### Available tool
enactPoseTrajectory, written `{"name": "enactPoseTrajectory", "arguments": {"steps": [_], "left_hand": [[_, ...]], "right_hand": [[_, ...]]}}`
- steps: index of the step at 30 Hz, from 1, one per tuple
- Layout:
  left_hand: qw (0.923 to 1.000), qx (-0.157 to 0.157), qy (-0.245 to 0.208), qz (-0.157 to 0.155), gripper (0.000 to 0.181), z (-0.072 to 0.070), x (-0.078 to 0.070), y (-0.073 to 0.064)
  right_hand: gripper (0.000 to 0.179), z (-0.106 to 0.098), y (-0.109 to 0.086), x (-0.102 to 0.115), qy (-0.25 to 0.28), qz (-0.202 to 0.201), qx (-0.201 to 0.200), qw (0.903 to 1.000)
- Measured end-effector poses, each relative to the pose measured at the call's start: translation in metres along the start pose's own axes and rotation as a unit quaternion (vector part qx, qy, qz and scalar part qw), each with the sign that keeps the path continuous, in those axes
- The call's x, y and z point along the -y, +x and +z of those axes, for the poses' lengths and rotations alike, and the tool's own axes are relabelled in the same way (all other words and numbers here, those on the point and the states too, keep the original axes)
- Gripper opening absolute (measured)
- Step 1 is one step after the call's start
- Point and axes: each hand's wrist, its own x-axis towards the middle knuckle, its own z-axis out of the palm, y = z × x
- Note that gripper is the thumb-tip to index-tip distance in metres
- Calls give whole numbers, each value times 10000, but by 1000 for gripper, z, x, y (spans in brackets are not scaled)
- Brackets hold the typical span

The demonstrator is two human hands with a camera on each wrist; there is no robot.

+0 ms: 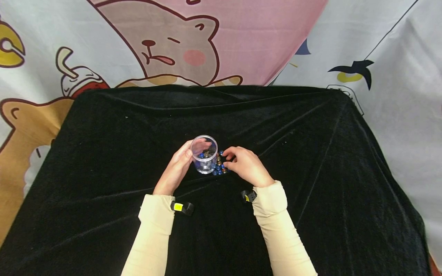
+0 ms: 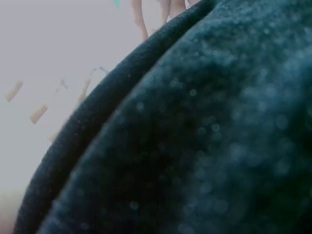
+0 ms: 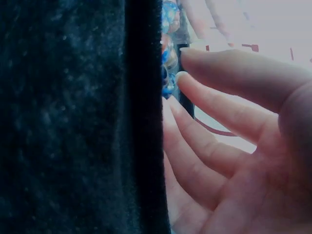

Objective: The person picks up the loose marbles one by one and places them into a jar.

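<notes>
My left hand [image 1: 177, 165] grips a clear plastic cup [image 1: 205, 165] from its left side, thumb near the rim and fingers behind the wall. Blue and brownish glass marbles [image 1: 220, 168] lie clustered on the black cloth just right of the cup. A few more marbles show through the cup. Over the right edge of the cluster is my right hand [image 1: 250, 165], thumb and index finger apart. In the right wrist view, its fingertips are right beside the marbles [image 3: 168, 56], with no marble visible between thumb and index. The left wrist view is mostly filled by cloth.
Black velvety cloth [image 1: 114, 161] with soft folds covers the table. Behind it hangs a printed curtain [image 1: 262, 42] with cartoon animals. Each wrist wears a dark strap-on camera, such as the left camera [image 1: 186, 208].
</notes>
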Motion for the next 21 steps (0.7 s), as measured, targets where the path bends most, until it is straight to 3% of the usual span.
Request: {"name": "enactPoseTrajectory", "arguments": {"steps": [11,21], "left_hand": [[10000,20,-74,45,45,0,1,0],[9998,-67,-175,82,48,-6,18,1]], "right_hand": [[21,4,1,1,-360,-121,-46,9993],[12,5,0,3,-577,131,-202,9980]]}}
